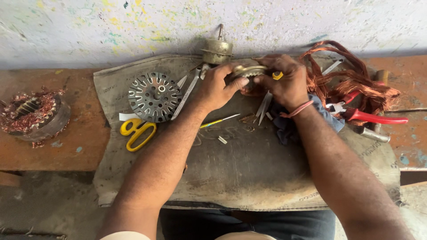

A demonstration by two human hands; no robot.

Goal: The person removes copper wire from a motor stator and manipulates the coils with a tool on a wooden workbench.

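A: Small round metal motor part [249,71] is held above the grey cloth [249,169], just below the rotor with shaft [216,50]. Risk?

B: A slip is likely if the pinch is loosened; the part could be dropped among the loose bits near the thin yellow-handled tool [219,121]. Fingers could also be nicked by the copper wire bundle [351,80].

A: Hand state?

B: Left hand [218,86] is closed narrowly on the part's left edge. Right hand [284,82] is curled over its right side, a yellow-tipped item pinched too.
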